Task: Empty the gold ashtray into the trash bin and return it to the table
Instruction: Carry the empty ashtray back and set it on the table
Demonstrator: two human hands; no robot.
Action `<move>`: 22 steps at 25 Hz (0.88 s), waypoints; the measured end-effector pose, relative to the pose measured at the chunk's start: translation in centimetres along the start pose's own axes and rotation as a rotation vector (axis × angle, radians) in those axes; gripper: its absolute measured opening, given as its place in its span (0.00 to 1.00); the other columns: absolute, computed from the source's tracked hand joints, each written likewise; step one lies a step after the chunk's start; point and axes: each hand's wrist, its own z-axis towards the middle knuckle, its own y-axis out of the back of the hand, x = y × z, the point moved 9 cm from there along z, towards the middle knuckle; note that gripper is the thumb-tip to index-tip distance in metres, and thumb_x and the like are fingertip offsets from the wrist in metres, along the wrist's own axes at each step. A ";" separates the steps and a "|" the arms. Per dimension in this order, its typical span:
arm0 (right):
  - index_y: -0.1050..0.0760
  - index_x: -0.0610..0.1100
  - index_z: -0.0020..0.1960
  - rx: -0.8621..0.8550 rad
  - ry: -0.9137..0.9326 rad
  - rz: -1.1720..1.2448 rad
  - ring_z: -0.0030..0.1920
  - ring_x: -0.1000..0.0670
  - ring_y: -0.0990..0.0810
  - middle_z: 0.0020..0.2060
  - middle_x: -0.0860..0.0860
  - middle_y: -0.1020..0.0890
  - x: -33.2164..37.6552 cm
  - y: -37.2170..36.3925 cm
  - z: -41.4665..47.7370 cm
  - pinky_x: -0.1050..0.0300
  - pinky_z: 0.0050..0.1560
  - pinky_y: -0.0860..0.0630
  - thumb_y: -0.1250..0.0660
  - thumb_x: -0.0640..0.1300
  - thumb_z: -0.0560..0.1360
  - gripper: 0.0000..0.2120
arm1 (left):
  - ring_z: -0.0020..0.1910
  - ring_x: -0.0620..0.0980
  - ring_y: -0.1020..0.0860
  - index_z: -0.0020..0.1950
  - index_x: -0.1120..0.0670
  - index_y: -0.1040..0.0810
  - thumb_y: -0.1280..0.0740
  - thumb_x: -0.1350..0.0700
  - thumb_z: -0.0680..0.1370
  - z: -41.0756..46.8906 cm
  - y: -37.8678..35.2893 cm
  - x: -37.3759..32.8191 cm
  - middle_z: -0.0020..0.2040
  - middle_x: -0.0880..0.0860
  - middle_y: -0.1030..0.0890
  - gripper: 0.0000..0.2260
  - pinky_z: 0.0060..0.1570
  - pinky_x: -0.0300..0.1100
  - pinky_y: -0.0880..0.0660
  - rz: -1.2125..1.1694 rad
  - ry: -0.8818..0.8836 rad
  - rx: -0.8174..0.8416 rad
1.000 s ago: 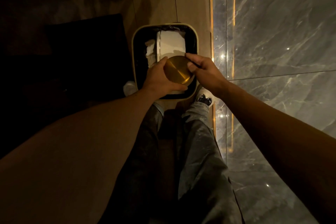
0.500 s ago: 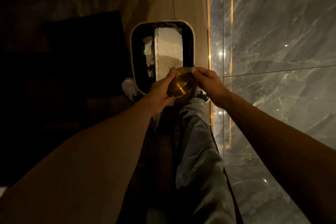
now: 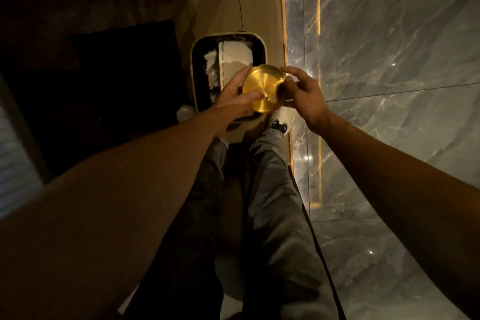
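The round gold ashtray is held in the air over the near right corner of the trash bin, its shiny flat face turned towards me. My left hand grips its left edge, thumb across the face. My right hand touches its right rim with fingertips and thumb. The bin is a rounded rectangle with a pale rim and a dark liner, and it holds white paper and tissue. It stands on the wood floor just beyond my feet.
A grey marble wall with a lit gold strip runs along the right. Dark furniture stands left of the bin. My legs in grey trousers and a shoe are below the hands.
The ashtray has turned from tipped edge-on over the bin to its flat face pointing at me, and it has been lifted a little. Both hands stay on it.
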 end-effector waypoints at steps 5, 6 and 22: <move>0.30 0.43 0.66 -0.056 0.092 -0.005 0.46 0.45 0.20 0.45 0.43 0.22 6.8 2.5 -3.8 0.45 0.46 0.19 0.41 0.47 0.80 0.16 | 0.59 0.46 0.29 0.78 0.54 0.44 0.20 0.67 0.63 -5.4 -0.4 -7.8 0.64 0.49 0.32 0.49 0.44 0.24 0.25 0.271 -0.315 0.002; 0.30 0.42 0.66 -0.074 0.104 0.006 0.45 0.46 0.20 0.46 0.43 0.22 8.5 2.9 -4.9 0.48 0.45 0.18 0.41 0.46 0.80 0.16 | 0.59 0.46 0.29 0.78 0.54 0.43 0.20 0.66 0.63 -6.7 -0.5 -9.5 0.63 0.48 0.32 0.50 0.45 0.24 0.25 0.310 -0.363 -0.017; 0.36 0.46 0.72 0.147 0.556 -0.340 0.65 0.52 0.27 0.66 0.50 0.28 31.8 0.4 -24.9 0.49 0.63 0.25 0.20 0.48 0.62 0.43 | 0.66 0.46 0.29 0.74 0.56 0.35 0.18 0.50 0.63 -32.8 4.8 -22.1 0.69 0.54 0.30 0.45 0.63 0.30 0.31 0.293 -0.856 -0.314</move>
